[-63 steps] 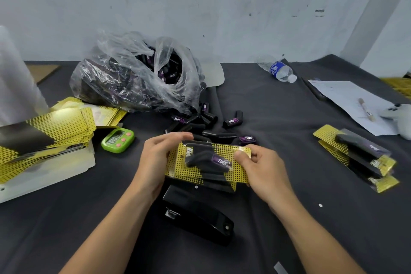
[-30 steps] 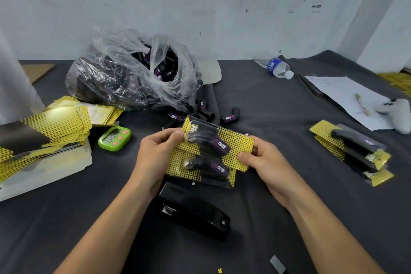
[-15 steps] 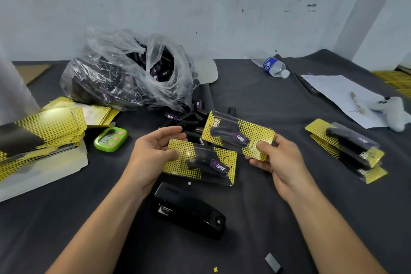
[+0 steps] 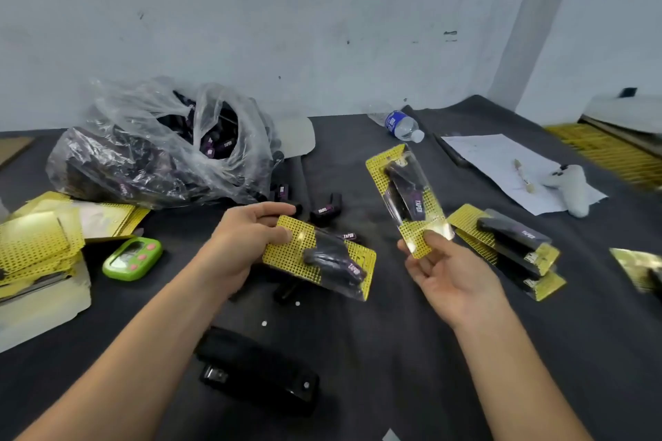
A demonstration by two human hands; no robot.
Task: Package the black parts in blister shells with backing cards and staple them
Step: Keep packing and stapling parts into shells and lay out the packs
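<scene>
Since the earlier frames, the two packages that were held overlapped in front of the body have been separated. The right hand (image 4: 447, 276) has carried one package out to the right and raised it, while the left hand (image 4: 247, 240) has kept the other one low, near the centre.

Left hand: the fingers are curled round the left end of the left package (image 4: 322, 258), with the thumb on top of the yellow card. The package lies nearly flat, above the worktop (image 4: 358, 351). A black part shows under its clear shell.

Right hand: the palm faces up. The thumb and fingertips pinch the lower end of the right package (image 4: 408, 197), which stands nearly upright with its top leaning slightly left. A black part with a purple label is visible inside the shell.

A stack of finished packages (image 4: 508, 243) lies on the worktop just to the right of the raised package. The black stapler (image 4: 258, 372) lies between the forearms, close to the person. Loose black parts (image 4: 324, 209) lie beyond the left hand, beside a clear plastic bag (image 4: 161, 147) holding more of them. A stack of yellow backing cards (image 4: 39, 247) sits at the left edge, with a green timer (image 4: 132, 258) just beside it. A water bottle (image 4: 403, 125) and a paper sheet (image 4: 501, 161) lie at the far right.
</scene>
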